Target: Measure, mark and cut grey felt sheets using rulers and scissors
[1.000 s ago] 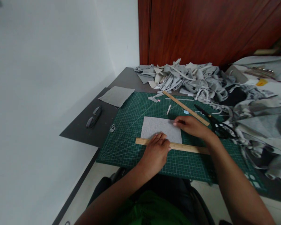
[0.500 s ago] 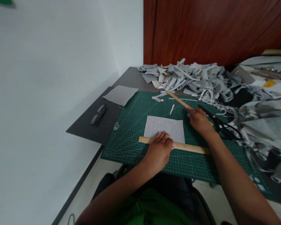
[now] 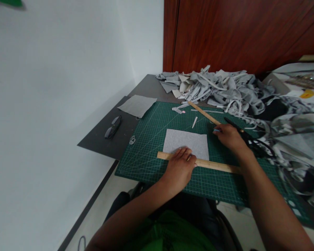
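A wooden ruler (image 3: 217, 165) lies along the near edge of a grey felt-like fabric piece (image 3: 191, 139) on the green cutting mat (image 3: 143, 160). My left hand (image 3: 181, 165) is closed over this ruler, fingers bent across it onto the fabric. To the right of the fabric, my right hand (image 3: 230, 137) is closed in a pinch on a small light-blue piece (image 3: 217, 130), perhaps tailor's chalk. A second wooden ruler (image 3: 202, 112) slants up to the left from beside that hand. Black scissors (image 3: 253, 141) lie just beyond my right hand, partly hidden by it.
Grey fabric scraps (image 3: 217, 85) are heaped at the back and down the right side. Another grey fabric sheet (image 3: 137, 105) overlaps the mat's far left corner. Glasses (image 3: 113, 127) rest on the dark board at left. Small offcuts (image 3: 194, 122) lie on the mat.
My right hand has moved slightly off the slanted ruler, toward me, with the light-blue piece at its fingertips. The left hand stays on the near ruler. The whole view has shifted a little.
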`<state>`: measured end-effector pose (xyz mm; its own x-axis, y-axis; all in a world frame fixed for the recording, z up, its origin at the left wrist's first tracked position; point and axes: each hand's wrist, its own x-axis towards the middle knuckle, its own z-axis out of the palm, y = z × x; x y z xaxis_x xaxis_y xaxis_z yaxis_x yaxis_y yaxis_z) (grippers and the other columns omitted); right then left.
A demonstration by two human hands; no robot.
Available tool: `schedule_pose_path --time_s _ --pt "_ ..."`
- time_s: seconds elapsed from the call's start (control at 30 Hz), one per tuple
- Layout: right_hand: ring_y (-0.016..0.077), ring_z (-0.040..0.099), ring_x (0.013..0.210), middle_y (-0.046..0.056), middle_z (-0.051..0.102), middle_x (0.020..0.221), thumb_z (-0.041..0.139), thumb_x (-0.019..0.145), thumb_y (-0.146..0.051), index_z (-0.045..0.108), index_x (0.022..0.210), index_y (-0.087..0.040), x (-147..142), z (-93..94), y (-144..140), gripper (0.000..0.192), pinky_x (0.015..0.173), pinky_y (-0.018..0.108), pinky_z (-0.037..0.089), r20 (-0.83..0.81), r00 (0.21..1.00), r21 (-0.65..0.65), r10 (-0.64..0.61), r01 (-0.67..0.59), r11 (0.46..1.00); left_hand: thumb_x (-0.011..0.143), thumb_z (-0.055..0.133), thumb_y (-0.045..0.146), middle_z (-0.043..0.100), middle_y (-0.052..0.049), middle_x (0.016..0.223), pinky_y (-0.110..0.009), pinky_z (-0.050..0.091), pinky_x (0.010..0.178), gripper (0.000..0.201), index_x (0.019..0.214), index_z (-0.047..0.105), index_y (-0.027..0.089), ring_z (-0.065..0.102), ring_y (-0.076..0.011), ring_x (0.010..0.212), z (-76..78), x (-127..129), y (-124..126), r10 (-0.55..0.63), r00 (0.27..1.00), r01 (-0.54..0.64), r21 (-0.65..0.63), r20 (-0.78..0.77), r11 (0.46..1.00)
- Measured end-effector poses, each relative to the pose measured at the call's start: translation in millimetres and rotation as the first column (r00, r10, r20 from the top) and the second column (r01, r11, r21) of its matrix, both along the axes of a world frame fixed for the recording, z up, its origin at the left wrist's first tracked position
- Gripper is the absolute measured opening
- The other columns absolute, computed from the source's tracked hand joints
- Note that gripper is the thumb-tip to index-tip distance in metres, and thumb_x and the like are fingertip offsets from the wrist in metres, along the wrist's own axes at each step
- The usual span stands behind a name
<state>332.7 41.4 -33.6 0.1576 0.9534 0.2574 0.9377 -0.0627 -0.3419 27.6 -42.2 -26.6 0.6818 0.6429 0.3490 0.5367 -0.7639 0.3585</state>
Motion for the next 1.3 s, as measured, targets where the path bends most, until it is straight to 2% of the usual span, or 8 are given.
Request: schedule_pose_path --time_s 0.13,0.2,0.3,0.43,0.53,0.83,1.13,1.3 --pt "0.0308 0.069 0.089 0.012 0.073 0.091 0.060 0.088 -0.025 0.068 0.088 -0.022 -25 14.6 -8 0.008 0.085 0.044 0.054 -0.099 0.990 0.139 0.099 -0.084 0.987 0.102 0.057 0.022 0.062 -0.010 0.124 -0.044 0.039 0.123 0.010 0.108 0.063 0.015 0.057 -0.0261 0.131 -1.0 1 -1 0.005 1.000 -0.005 -0.006 -0.009 1.000" --pt "0.0274 0.067 0.085 0.008 0.071 0.091 0.058 0.092 -0.029 0.065 0.092 -0.024 -44 22.2 -13 0.009 0.081 0.041 0.053 -0.191 0.949 0.171 0.252 -0.220 0.960 0.103 0.056 0.022 0.062 -0.011 0.127 -0.045 0.039 0.124 0.012 0.109 0.063 0.015 0.056 -0.0266 0.133 -1.1 1 -1 0.003 1.000 -0.003 -0.003 -0.011 1.000" --pt "0.0233 0.063 0.077 0.004 0.067 0.084 0.053 0.097 -0.034 0.061 0.093 -0.024 -69 29.0 -19 0.013 0.070 0.034 0.049 -0.324 0.856 0.106 0.402 -0.389 0.915 0.105 0.051 0.020 0.061 -0.013 0.132 -0.047 0.037 0.125 0.015 0.113 0.062 0.015 0.054 -0.0271 0.137 -2.4 2 -1 -0.006 1.000 0.007 0.015 -0.029 1.000" --pt "0.0213 0.059 0.074 0.002 0.063 0.080 0.051 0.097 -0.038 0.059 0.090 -0.024 -81 29.3 -22 0.017 0.066 0.032 0.047 -0.397 0.793 -0.013 0.462 -0.508 0.861 0.105 0.047 0.019 0.057 -0.015 0.141 -0.046 0.037 0.124 0.026 0.127 0.059 0.011 0.047 -0.0285 0.144 -4.1 1 -3 -0.036 0.998 0.041 0.081 -0.060 0.996" --pt "0.0217 0.059 0.077 0.002 0.063 0.082 0.051 0.097 -0.039 0.058 0.090 -0.024 -80 28.3 -21 0.018 0.069 0.032 0.047 -0.420 0.787 -0.028 0.452 -0.509 0.860 0.105 0.050 0.022 0.057 -0.015 0.144 -0.047 0.041 0.119 0.030 0.131 0.058 0.009 0.045 -0.0312 0.144 0.2 -1 -6 -0.011 0.998 0.020 0.136 -0.069 0.991" --pt "0.0204 0.056 0.072 0.001 0.061 0.079 0.052 0.096 -0.039 0.058 0.089 -0.024 -83 30.1 -22 0.018 0.064 0.031 0.045 -0.416 0.787 -0.041 0.456 -0.517 0.855 0.095 0.060 0.028 0.068 -0.009 0.103 -0.049 0.049 0.087 0.017 0.102 0.067 0.014 0.060 -0.0292 0.105 17.5 -5 -8 0.075 0.986 -0.067 0.058 -0.151 0.996" --pt "0.0206 0.059 0.072 0.002 0.065 0.079 0.052 0.097 -0.038 0.059 0.088 -0.024 -87 32.7 -25 0.018 0.065 0.032 0.048 -0.391 0.795 -0.013 0.463 -0.508 0.861 0.085 0.064 0.016 0.068 -0.008 0.104 -0.046 0.050 0.086 0.018 0.103 0.068 0.014 0.058 -0.0285 0.104 16.8 -6 -6 0.057 0.984 -0.051 0.041 -0.171 0.998" --pt "0.0206 0.060 0.071 0.001 0.064 0.077 0.052 0.096 -0.037 0.058 0.087 -0.025 -85 33.5 -24 0.016 0.064 0.031 0.049 -0.388 0.794 -0.035 0.467 -0.520 0.854 0.090 0.062 0.015 0.068 -0.008 0.106 -0.046 0.049 0.088 0.020 0.109 0.067 0.015 0.057 -0.0278 0.104 13.3 -5 -6 0.063 0.982 -0.049 0.079 -0.178 0.996"
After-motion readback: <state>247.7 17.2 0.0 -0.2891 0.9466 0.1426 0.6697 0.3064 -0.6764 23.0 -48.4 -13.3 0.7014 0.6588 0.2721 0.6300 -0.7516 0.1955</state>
